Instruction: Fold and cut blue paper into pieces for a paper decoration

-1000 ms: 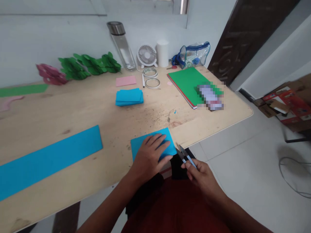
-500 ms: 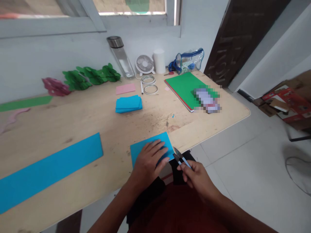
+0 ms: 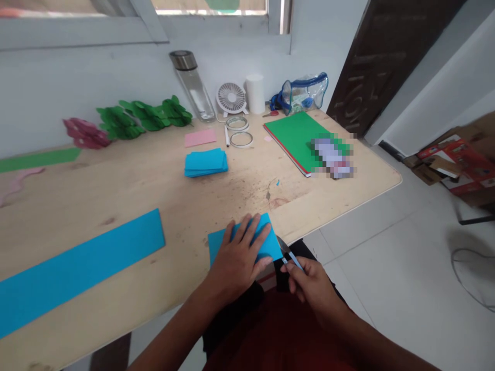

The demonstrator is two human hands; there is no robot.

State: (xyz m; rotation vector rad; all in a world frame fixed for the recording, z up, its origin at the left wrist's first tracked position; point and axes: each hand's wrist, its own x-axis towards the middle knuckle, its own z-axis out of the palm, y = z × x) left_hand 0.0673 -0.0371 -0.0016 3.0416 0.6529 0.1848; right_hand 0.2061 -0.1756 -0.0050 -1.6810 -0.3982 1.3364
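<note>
My left hand (image 3: 242, 252) lies with its fingers spread on a piece of blue paper (image 3: 217, 239), pressing it to the table's front edge. Part of the paper is hidden beneath the hand, and its right corner juts past the edge. In my right hand (image 3: 307, 278) are small thread snips (image 3: 294, 259), wrapped by the fingers. Their blades are at the paper's right edge; one blade is partly out of sight by the paper. A stack of cut blue paper pieces (image 3: 205, 162) sits farther back. To the left lies a long blue paper strip (image 3: 85, 268).
Along the wall stand green paper leaves (image 3: 145, 119), a pink paper flower (image 3: 85, 134), a glass bottle (image 3: 193, 87), a small fan (image 3: 231, 98) and a clear pouch (image 3: 305, 94). Tape rolls (image 3: 241, 139), pink paper (image 3: 200, 137) and green sheets (image 3: 292, 136) lie on the wooden table (image 3: 162, 180).
My left hand's fingers have shifted and spread farther apart on the blue paper. The snips' blades have come closer together at the paper's edge. The view has tilted slightly.
</note>
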